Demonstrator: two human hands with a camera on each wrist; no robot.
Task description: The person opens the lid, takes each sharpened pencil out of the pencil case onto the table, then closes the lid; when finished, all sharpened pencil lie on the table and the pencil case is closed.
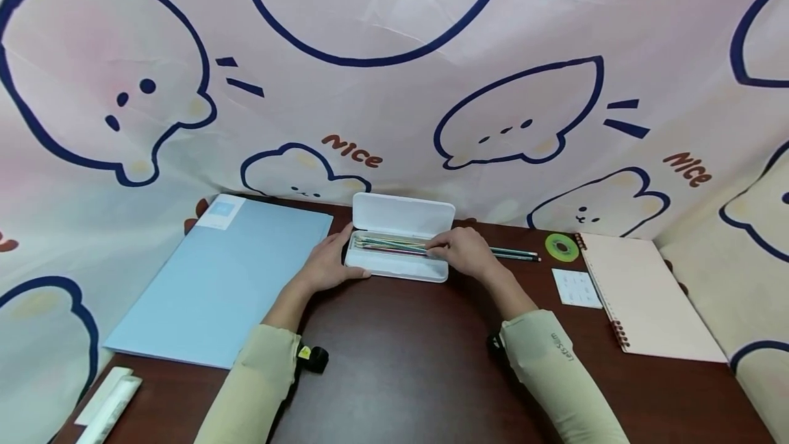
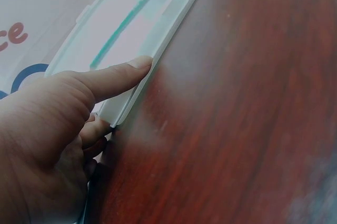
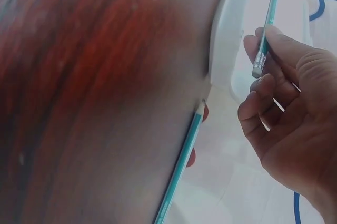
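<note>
A white pencil case (image 1: pixel 401 268) lies with its lid raised at the back of the table, several pencils (image 1: pixel 382 245) inside. My left hand (image 1: pixel 327 264) holds its left end, the thumb (image 2: pixel 118 79) along the near rim and the other fingers around the end, partly hidden. My right hand (image 1: pixel 464 251) is over the right part of the case. Between thumb and fingertips it pinches a green pencil (image 3: pixel 270 10) near its eraser end, the pencil pointing left over the tray. More pencils (image 1: pixel 516 254) lie on the table just right of that hand.
A large blue folder (image 1: pixel 246 279) lies left of the case, with white slim objects (image 1: pixel 114 403) at the near left. At right are a green disc-shaped roll (image 1: pixel 561 247), a small white card (image 1: pixel 574 288) and a spiral notebook (image 1: pixel 653 297). A printed cloth (image 1: pixel 394 108) hangs behind the table.
</note>
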